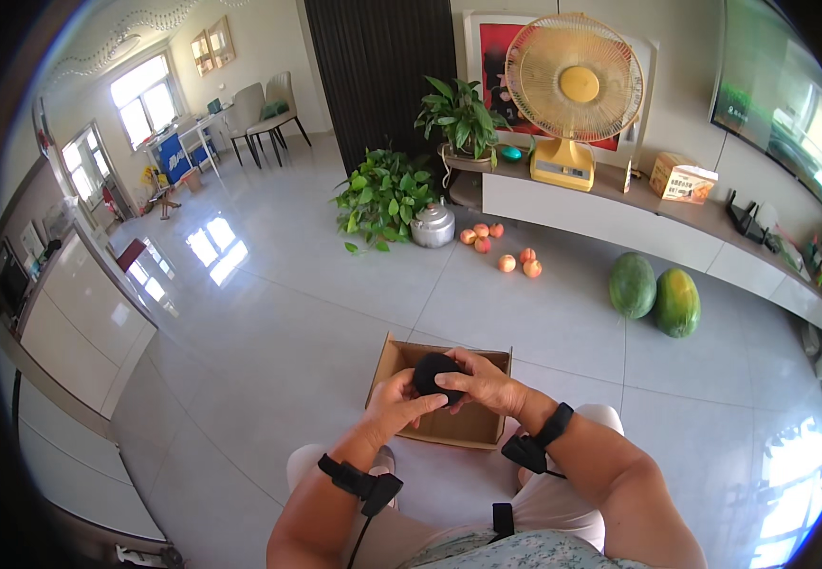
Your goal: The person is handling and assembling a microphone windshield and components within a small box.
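A black, rounded bundle (435, 366), perhaps rolled cloth, is held between my two hands. My left hand (392, 402) grips it from the left, with the thumb along its lower edge. From the right, my right hand (488, 383) closes on it, its thumb across the front. Both hands are over an open cardboard box (384, 368) that sits on the floor between my feet. My hands and forearms hide part of the box's inside. A black strap with a small device circles each wrist.
Several peaches (507, 263) lie on the tiled floor ahead, near a metal kettle (433, 227) and a leafy plant (382, 199). Two watermelons (633, 285) rest to the right. A low cabinet (610, 221) along the wall carries a yellow fan (563, 163) and a small carton (682, 179).
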A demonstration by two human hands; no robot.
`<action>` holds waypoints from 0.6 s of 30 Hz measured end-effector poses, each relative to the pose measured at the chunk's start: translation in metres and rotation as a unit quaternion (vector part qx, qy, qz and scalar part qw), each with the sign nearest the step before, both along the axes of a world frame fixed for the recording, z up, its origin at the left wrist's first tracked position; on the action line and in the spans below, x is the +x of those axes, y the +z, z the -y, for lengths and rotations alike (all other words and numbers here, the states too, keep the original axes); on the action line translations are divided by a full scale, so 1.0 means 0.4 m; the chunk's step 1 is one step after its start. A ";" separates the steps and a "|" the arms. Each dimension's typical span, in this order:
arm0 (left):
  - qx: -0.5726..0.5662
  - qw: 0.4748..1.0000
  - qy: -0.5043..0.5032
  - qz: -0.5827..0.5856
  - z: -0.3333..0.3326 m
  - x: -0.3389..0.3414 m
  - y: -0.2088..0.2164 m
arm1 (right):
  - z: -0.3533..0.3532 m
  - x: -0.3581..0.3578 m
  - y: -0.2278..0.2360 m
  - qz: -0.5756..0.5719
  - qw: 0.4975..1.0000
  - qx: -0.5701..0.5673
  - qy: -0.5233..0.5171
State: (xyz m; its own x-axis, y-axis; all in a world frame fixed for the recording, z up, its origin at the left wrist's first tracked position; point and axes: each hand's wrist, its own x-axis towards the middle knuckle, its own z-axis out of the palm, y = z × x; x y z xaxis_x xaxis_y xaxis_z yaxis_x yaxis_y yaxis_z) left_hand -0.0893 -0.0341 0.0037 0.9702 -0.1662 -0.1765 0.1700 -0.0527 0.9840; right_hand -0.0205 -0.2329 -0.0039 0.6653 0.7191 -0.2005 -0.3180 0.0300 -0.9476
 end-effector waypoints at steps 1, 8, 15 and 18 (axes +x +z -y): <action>0.000 1.000 0.000 -0.001 0.000 0.001 -0.001 | -0.002 0.001 0.000 -0.005 1.000 0.004 -0.011; 0.002 1.000 0.010 0.005 -0.003 0.010 -0.014 | -0.007 0.002 0.000 -0.029 0.998 0.038 -0.037; 0.003 1.000 0.005 0.008 -0.014 0.008 -0.014 | -0.003 0.005 0.007 -0.079 0.993 0.084 0.015; -0.007 1.000 0.012 0.014 -0.006 0.004 -0.002 | 0.004 0.003 0.014 -0.088 0.990 0.110 0.032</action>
